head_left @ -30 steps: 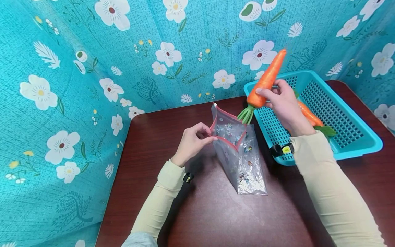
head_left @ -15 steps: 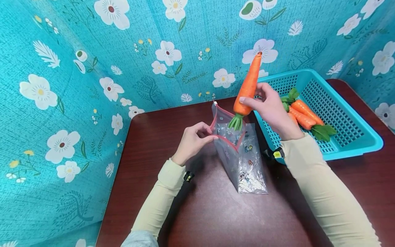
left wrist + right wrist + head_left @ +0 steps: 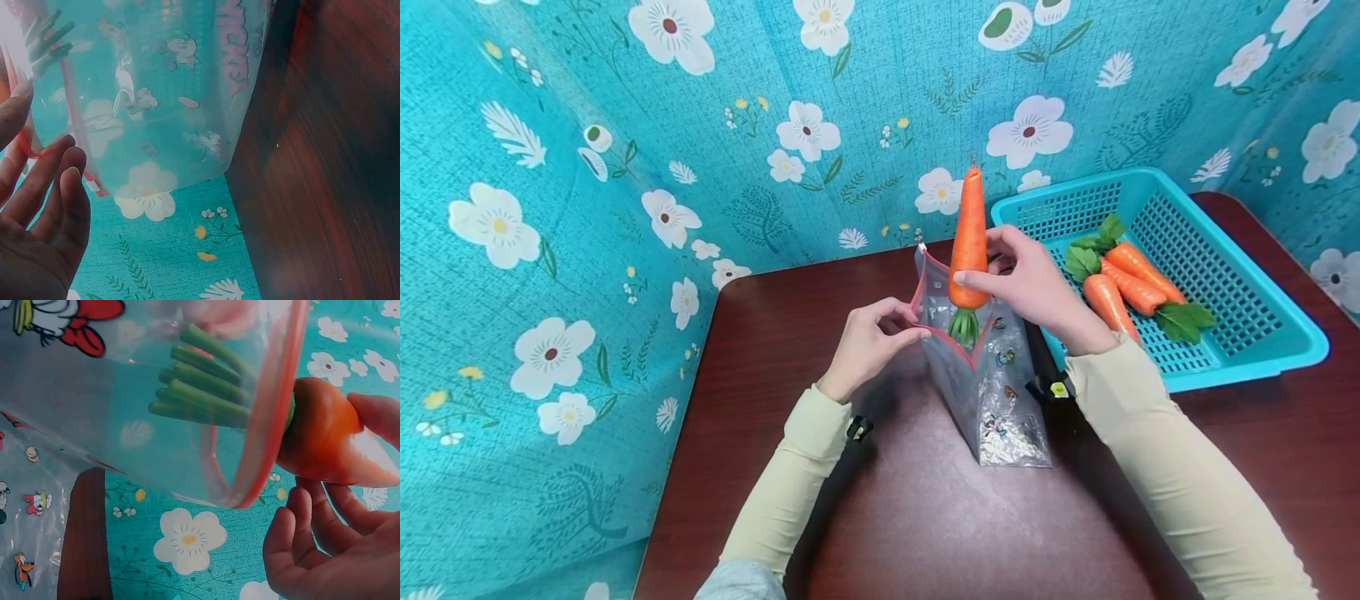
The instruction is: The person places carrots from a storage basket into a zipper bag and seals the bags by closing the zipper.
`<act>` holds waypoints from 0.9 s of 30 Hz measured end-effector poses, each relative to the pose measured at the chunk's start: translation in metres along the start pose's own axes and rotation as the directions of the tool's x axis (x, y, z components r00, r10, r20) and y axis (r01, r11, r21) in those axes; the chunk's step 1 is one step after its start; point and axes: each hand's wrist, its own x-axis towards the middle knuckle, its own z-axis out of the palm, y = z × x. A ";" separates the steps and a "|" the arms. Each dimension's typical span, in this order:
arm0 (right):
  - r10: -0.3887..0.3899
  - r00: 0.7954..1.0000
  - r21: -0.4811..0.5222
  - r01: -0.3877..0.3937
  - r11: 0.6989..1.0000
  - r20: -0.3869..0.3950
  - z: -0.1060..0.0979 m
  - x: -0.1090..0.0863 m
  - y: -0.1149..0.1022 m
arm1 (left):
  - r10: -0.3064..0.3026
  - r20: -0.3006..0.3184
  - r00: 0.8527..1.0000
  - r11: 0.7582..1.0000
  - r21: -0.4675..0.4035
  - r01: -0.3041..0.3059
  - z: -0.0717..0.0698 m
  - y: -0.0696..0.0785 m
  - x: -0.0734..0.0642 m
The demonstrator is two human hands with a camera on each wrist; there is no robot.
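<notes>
A clear zipper bag (image 3: 951, 392) with a red-edged mouth and cartoon prints stands spread apart on the table. My left hand (image 3: 868, 346) pinches the left side of its rim between thumb and fingers. In my right hand (image 3: 1037, 287) is an orange carrot (image 3: 968, 237), held by its thick end with the tip pointing up. Its green stem stubs (image 3: 206, 387) hang inside the bag's mouth, seen through the plastic in the right wrist view. The carrot's orange body stays above the rim (image 3: 275, 412).
At the right a turquoise basket (image 3: 1247, 367) holds several carrots (image 3: 1131, 287) with green leaves. Another printed clear bag (image 3: 1018, 425) lies flat beside the upright one. A floral curtain (image 3: 850, 125) hangs behind the dark wooden table (image 3: 775, 358).
My right hand has moved left and down from over the basket, turning the carrot upright and lowering its stems into the bag's mouth. My left hand has kept its place on the rim.
</notes>
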 end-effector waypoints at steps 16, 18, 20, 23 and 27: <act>-0.061 0.992 -0.139 0.076 0.987 0.110 0.009 -0.007 -0.001 | 0.004 -0.023 1.000 1.000 -0.005 -0.004 0.000 -0.001 0.000; -0.059 0.992 -0.155 0.077 0.985 0.114 0.010 -0.008 -0.001 | 0.008 -0.026 1.000 1.000 -0.005 -0.008 0.001 -0.001 0.000; -0.054 0.992 -0.173 0.074 0.982 0.118 0.010 -0.009 -0.001 | 0.010 -0.031 0.999 1.000 -0.006 -0.010 0.001 -0.001 0.001; -0.046 0.992 -0.197 0.068 0.978 0.118 0.011 -0.009 0.001 | 0.013 -0.038 0.999 1.000 -0.004 -0.013 0.001 -0.001 0.001; -0.047 0.992 -0.219 0.072 0.973 0.117 0.011 -0.009 0.004 | 0.014 -0.043 0.999 1.000 -0.005 -0.014 0.002 -0.002 0.001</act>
